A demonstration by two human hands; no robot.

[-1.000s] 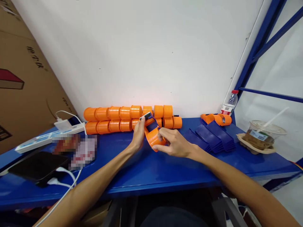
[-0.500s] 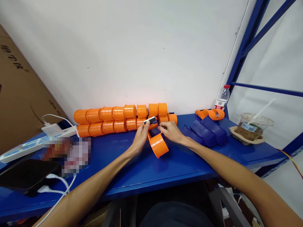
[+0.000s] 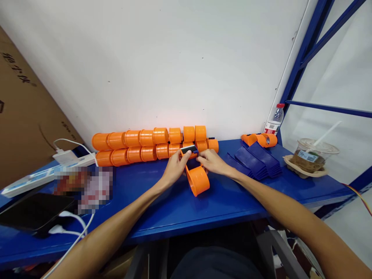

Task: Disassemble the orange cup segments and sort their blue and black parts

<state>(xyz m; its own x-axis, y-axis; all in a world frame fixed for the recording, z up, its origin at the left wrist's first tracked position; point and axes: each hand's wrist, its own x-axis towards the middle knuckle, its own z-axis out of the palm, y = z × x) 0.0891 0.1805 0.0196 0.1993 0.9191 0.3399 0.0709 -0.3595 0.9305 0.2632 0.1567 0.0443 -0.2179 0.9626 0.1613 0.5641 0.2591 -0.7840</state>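
Note:
An orange part with a round cup end [image 3: 199, 181] is held above the blue table, with a dark strip with a white bristly edge [image 3: 188, 148] at its upper end. My left hand [image 3: 176, 167] is closed on the orange part, its thumb against the strip. My right hand [image 3: 211, 160] pinches at the right side of the same part; its fingertips are on a dark blue edge that is partly hidden. Behind both hands lie two rows of orange cup-shaped parts [image 3: 133, 154]. Stacked dark blue flat pieces [image 3: 257, 159] lie right of my right hand.
More orange parts [image 3: 258, 140] and a bottle [image 3: 274, 120] are at the back right. A drink cup [image 3: 310, 155] sits in a holder at the right. A power strip [image 3: 37, 180], a black device [image 3: 36, 212] and white cables are on the left. A wall stands behind.
The held orange part has shifted slightly right and turned a little. My left thumb has moved up along the strip, and the right fingers sit closer to it.

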